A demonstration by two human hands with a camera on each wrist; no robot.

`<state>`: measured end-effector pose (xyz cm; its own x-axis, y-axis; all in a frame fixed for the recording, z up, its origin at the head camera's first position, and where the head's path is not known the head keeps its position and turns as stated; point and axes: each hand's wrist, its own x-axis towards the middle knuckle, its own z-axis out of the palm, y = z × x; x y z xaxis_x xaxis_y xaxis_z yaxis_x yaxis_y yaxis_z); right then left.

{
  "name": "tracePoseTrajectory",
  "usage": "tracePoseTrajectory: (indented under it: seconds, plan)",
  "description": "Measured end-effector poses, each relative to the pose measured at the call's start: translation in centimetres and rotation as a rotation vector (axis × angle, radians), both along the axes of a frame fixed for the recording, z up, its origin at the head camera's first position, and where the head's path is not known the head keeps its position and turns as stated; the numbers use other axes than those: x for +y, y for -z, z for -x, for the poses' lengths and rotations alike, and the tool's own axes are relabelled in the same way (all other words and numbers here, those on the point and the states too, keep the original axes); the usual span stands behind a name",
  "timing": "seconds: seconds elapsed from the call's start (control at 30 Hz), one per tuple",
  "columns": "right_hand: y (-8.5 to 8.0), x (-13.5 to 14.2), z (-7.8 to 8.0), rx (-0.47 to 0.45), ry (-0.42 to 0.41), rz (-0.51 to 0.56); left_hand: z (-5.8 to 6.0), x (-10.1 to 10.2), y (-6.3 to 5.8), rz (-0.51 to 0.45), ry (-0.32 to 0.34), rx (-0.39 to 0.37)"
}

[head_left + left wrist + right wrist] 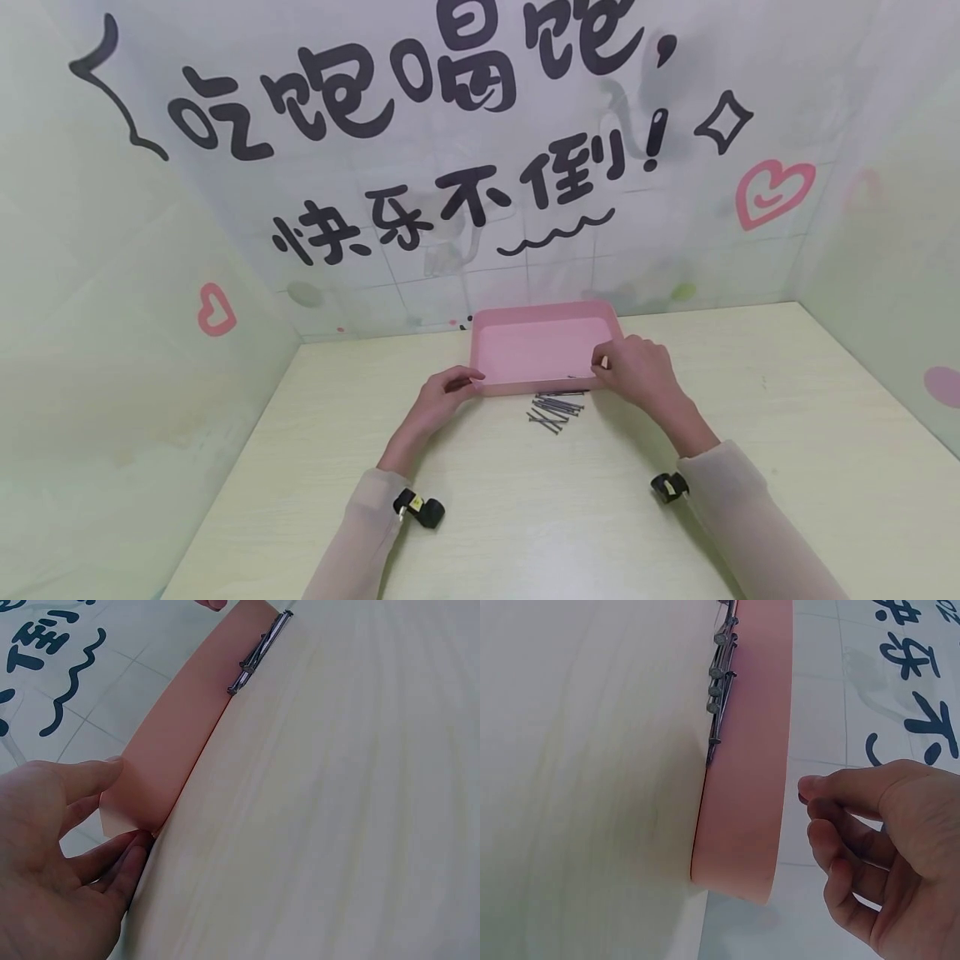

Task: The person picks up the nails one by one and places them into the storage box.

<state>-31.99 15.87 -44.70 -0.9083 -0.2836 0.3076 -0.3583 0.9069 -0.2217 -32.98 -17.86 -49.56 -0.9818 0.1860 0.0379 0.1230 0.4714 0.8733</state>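
A shallow pink tray (pixel 551 387) sits at the back of the table. My left hand (pixel 442 400) holds its front left corner; in the left wrist view the thumb lies at the rim and the other fingers touch the corner lower down. Over the tray's right end hangs my right hand (pixel 641 375), fingers curled, with thumb and index fingertips together. Nothing shows between them in the right wrist view, where the hand (pixel 900 847) is apart from the tray wall. Several metal nails (pixel 558 406) lie loosely piled against the tray's front. A small dark piece lies inside it.
The pale wood-grain table (pixel 525 508) carries the tray and nails. Right behind the tray rises a white printed backdrop (pixel 450 283) with black lettering, and similar side sheets (pixel 892 275) flank the table. Black wrist cameras (pixel 427 511) are strapped to both sleeves.
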Motion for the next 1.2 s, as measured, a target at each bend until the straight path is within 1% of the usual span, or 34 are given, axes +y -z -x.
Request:
tracePoseTrajectory:
  seconds: [0.2, 0.4, 0.6, 0.8, 0.97, 1.2]
  plan:
    - [-0.3, -0.6, -0.1, -0.039, -0.044, 0.014, -0.1, 0.0, -0.1, -0.002, -0.005, -0.003]
    - [-0.8, -1.3, -0.5, -0.124, -0.111, 0.012, 0.0, -0.1, 0.0, 0.000, -0.006, 0.008]
    - [-0.7, -1.7, -0.7, -0.211, -0.170, -0.025, 0.0, -0.1, -0.1, -0.010, -0.003, 0.006]
    - [0.0, -2.1, -0.5, -0.269, -0.149, -0.021, 0.0, -0.2, 0.0, -0.027, 0.005, 0.001]
    - [0.5, -2.4, -0.6, -0.297, -0.139, -0.016, -0.2, -0.1, -0.1, -0.027, 0.000, -0.004]
    - [1.0, -2.4, -0.7, -0.265, -0.149, -0.041, -0.3, 0.0, -0.3, -0.021, 0.005, -0.002]
